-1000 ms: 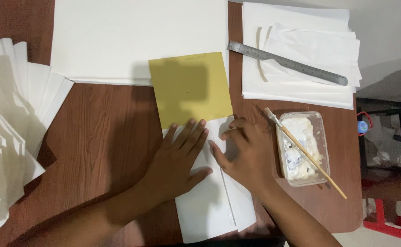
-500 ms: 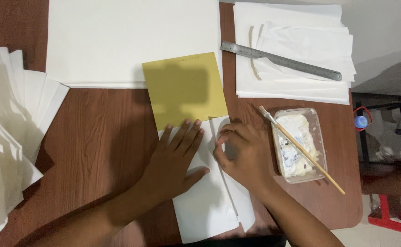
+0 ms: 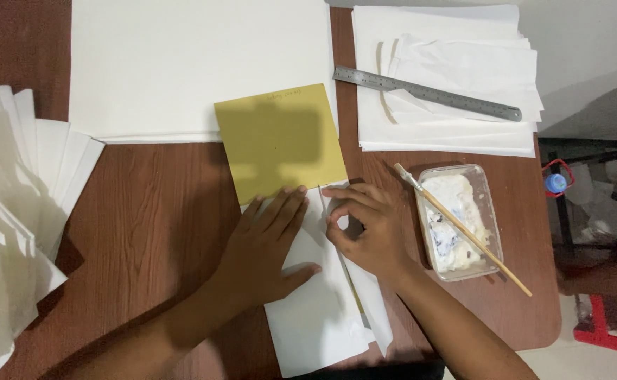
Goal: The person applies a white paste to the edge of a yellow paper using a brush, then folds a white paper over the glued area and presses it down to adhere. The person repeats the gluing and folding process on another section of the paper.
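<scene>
A white folded paper sheet (image 3: 315, 317) lies on the brown table (image 3: 161, 225), wrapped over the lower part of a mustard-yellow card (image 3: 280, 141). My left hand (image 3: 266, 243) presses flat on the white paper, fingers spread toward the card. Beside it my right hand (image 3: 361, 225) pinches the paper's folded flap along its crease with thumb and fingertips. Both forearms reach in from the bottom of the view.
A clear plastic tub of white paste (image 3: 456, 218) stands right of my hands, a wooden-handled brush (image 3: 463, 229) laid across it. A steel ruler (image 3: 428, 93) rests on a white paper stack (image 3: 449, 119). Large white sheets (image 3: 196, 63) lie at the back, fanned white sheets (image 3: 13, 204) at left.
My right hand has shifted from pressing the flap to pinching along its crease. The left hand stays flat on the paper. The view has drifted slightly.
</scene>
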